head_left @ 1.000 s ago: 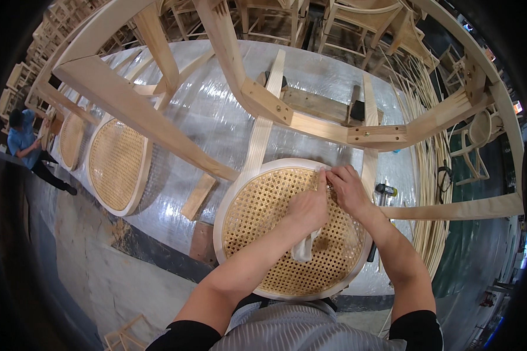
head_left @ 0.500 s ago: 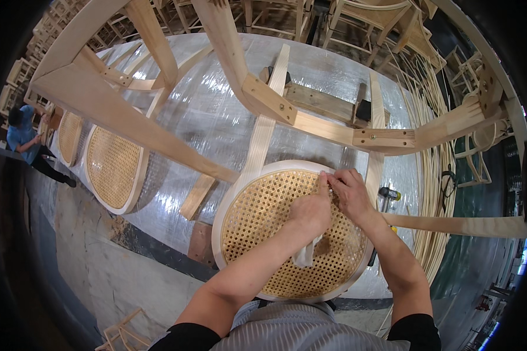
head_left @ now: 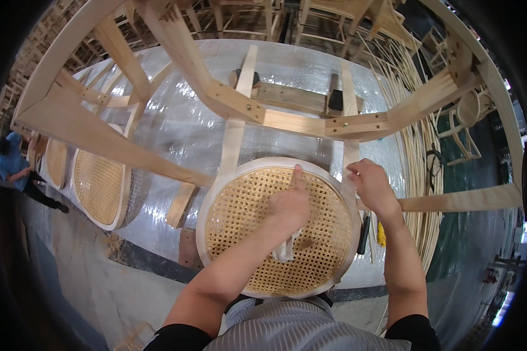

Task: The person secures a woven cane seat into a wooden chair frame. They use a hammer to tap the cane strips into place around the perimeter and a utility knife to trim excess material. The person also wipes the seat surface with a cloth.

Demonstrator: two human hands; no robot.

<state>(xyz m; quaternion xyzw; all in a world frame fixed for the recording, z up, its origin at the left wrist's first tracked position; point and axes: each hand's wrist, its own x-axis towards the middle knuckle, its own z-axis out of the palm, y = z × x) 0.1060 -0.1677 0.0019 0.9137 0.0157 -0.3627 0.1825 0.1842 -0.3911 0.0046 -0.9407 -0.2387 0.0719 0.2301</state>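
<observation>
A round chair seat (head_left: pixel 339 266) with a pale wooden rim and woven cane lies in front of me, legs and frame rising beyond it. My left hand (head_left: pixel 291 202) rests over the far part of the cane. Its index finger is stretched onto the inner edge of the rim; the other fingers are curled, and what they hold, if anything, is hidden. Just off the right side of the rim, beside a chair leg, my right hand (head_left: pixel 373 184) has its fingers pinched together. Anything between them is too small to make out. A crumpled white cloth (head_left: pixel 284 251) lies under my left forearm.
A black tool handle (head_left: pixel 364 234) and a yellow object (head_left: pixel 382 233) lie right of the seat. Long cane strips (head_left: pixel 418 234) run along the right side. Another cane seat (head_left: pixel 99 184) stands left on the plastic-covered table (head_left: pixel 152 234). A person in blue (head_left: pixel 14 161) stands far left.
My right hand has lifted off the rim and moved right, away from my left hand. The left index finger stays on the rim. The whole view has shifted slightly.
</observation>
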